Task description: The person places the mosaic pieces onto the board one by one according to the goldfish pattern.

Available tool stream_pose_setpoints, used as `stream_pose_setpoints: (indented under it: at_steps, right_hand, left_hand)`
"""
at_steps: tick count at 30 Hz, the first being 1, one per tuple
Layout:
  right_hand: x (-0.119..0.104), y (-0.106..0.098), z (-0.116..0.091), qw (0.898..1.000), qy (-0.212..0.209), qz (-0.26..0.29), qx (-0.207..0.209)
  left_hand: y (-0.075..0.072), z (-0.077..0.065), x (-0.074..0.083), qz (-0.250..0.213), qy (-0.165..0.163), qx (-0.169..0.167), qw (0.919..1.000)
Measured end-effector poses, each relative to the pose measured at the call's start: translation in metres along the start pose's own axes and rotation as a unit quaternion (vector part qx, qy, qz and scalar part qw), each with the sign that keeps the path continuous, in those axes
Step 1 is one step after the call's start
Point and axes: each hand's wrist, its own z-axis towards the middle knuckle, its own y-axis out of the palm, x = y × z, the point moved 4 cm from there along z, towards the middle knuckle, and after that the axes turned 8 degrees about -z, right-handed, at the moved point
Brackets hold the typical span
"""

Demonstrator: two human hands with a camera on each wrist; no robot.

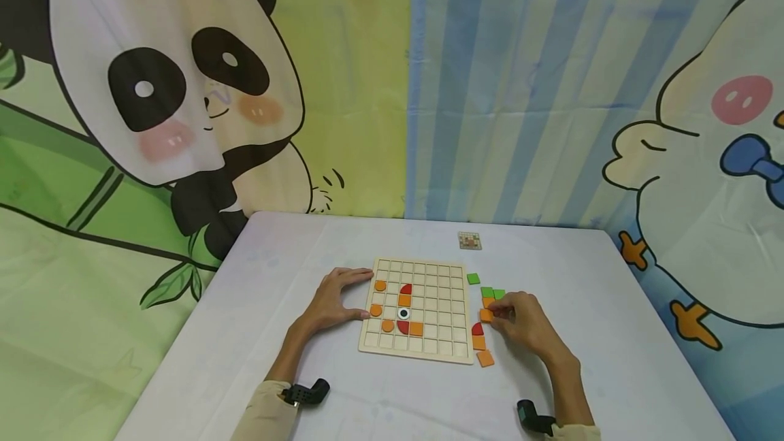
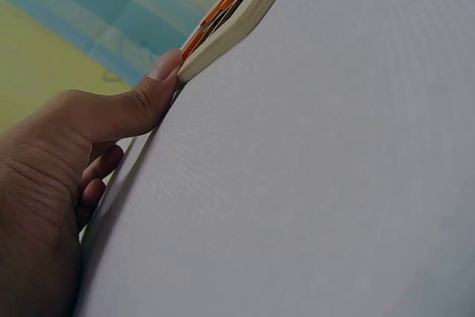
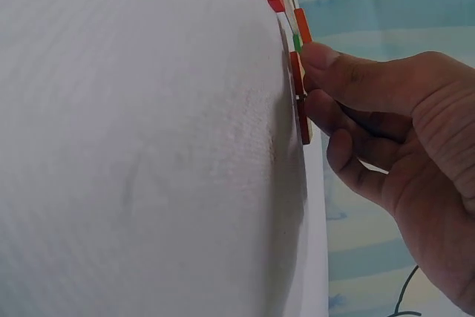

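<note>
A square wooden grid board (image 1: 437, 312) lies on the table, bearing orange round tiles (image 1: 380, 286), orange squares (image 1: 416, 329), red quarter-round tiles (image 1: 406, 288) and a white tile with a black dot (image 1: 403, 314). My left hand (image 1: 331, 299) touches the board's left edge, thumb and fingers spread apart; in the left wrist view the thumb (image 2: 159, 79) rests at the board's corner. At the board's right side my right hand (image 1: 525, 322) pinches an orange square tile (image 1: 486, 316) between thumb and fingertips. Its other fingers are curled loosely in the right wrist view.
Beside the board's right edge lie green tiles (image 1: 474, 279), a red tile (image 1: 478, 329) and more orange squares (image 1: 485, 358). A small patterned card (image 1: 469, 241) lies near the back edge of the white table (image 1: 343, 393). Behind hangs a cartoon-printed curtain (image 1: 355, 87).
</note>
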Motion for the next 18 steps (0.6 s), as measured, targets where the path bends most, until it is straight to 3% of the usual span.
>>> stream_pose_setpoints:
  at_steps: [18]
  right_hand:
    - [-0.0086,0.0092,0.0086,0.999,-0.033,0.020,0.008]
  left_hand:
    - [0.0001,-0.0021,0.0023,-0.004,-0.001,0.002,1.0000]
